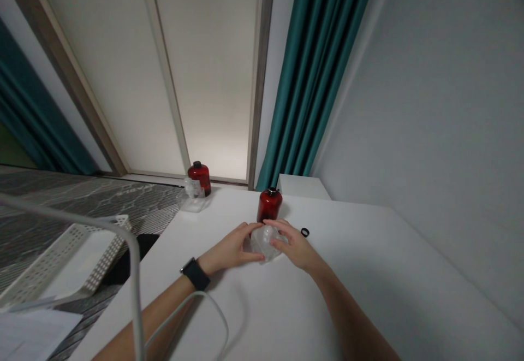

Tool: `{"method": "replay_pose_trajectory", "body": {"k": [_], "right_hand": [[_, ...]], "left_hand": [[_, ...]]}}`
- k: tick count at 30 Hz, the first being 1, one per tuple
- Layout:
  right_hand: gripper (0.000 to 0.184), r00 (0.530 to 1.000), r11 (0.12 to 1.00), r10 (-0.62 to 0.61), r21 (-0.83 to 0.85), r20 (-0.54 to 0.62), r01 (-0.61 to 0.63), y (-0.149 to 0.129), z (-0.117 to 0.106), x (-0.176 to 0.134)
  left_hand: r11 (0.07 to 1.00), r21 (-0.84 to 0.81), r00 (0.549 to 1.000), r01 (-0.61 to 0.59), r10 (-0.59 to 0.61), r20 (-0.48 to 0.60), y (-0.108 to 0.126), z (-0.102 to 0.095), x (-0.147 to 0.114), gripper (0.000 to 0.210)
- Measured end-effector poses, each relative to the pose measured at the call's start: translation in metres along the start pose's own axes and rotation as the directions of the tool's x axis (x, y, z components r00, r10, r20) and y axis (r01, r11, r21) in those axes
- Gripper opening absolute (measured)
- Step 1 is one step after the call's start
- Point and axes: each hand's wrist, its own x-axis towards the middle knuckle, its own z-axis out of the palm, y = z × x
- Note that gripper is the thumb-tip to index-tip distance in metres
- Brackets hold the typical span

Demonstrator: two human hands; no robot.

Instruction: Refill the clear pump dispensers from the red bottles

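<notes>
On the white table (347, 273), both hands are at a clear plastic piece (264, 242) that looks like thin packaging; its exact kind is hard to make out. My left hand (233, 249) grips its left side, thumb along the near edge and fingers at the far edge. From the right, my right hand (297, 246) has its fingers curled over it. Just beyond the fingers stands a dark red bottle (270, 205), upright, with a black neck. A small black ring (305, 232) lies to the right of my right hand.
Another red bottle (199, 177) with a black top stands at the table's far left corner, beside clear plastic packaging (194, 200). A white perforated basket (102, 257) is left of the table. White cables (135, 273) cross the near left. A white box-shaped piece (305, 187) adjoins the far edge.
</notes>
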Motion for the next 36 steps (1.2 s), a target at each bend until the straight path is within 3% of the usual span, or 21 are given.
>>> {"method": "replay_pose_trajectory", "body": {"k": [8, 15, 19, 21, 23, 27, 31, 36], "right_hand": [[0.033, 1.0, 0.998, 0.008, 0.056, -0.006, -0.008, 0.003, 0.007, 0.002], [0.024, 0.989, 0.996, 0.044, 0.082, -0.14, -0.033, 0.003, 0.017, 0.001], [0.028, 0.996, 0.983, 0.068, 0.173, -0.049, -0.058, 0.002, 0.008, 0.001], [0.031, 0.996, 0.973, 0.09, 0.211, 0.012, -0.09, -0.001, 0.002, 0.0], [0.034, 0.992, 0.965, 0.113, 0.232, 0.057, -0.123, -0.006, -0.002, -0.001], [0.041, 0.98, 0.942, 0.157, 0.279, 0.121, -0.186, -0.013, -0.003, -0.002], [0.045, 0.978, 0.915, 0.163, 0.351, 0.134, -0.2, -0.009, 0.001, -0.001], [0.043, 0.974, 0.877, 0.166, 0.428, 0.156, -0.219, -0.001, 0.002, -0.001]], "left_hand": [[0.999, -0.04, 1.0, -0.014, 0.014, -0.005, -0.001, 0.006, 0.006, 0.084], [1.0, 0.007, 0.998, -0.001, 0.002, -0.068, 0.004, 0.021, 0.006, 0.086], [0.998, -0.052, 0.989, -0.022, 0.015, -0.145, 0.003, 0.031, 0.006, 0.096], [0.992, -0.113, 0.993, -0.05, 0.037, -0.112, 0.003, 0.029, 0.006, 0.097], [0.983, -0.17, 0.997, -0.066, 0.061, -0.038, 0.002, 0.023, 0.006, 0.084], [0.97, -0.239, 0.998, 0.04, -0.026, 0.062, 0.004, 0.013, 0.005, 0.073], [0.957, -0.267, 0.994, 0.111, -0.101, 0.05, 0.006, 0.018, 0.006, 0.071], [0.937, -0.332, 0.994, 0.112, -0.112, 0.019, 0.009, 0.026, 0.005, 0.065]]}}
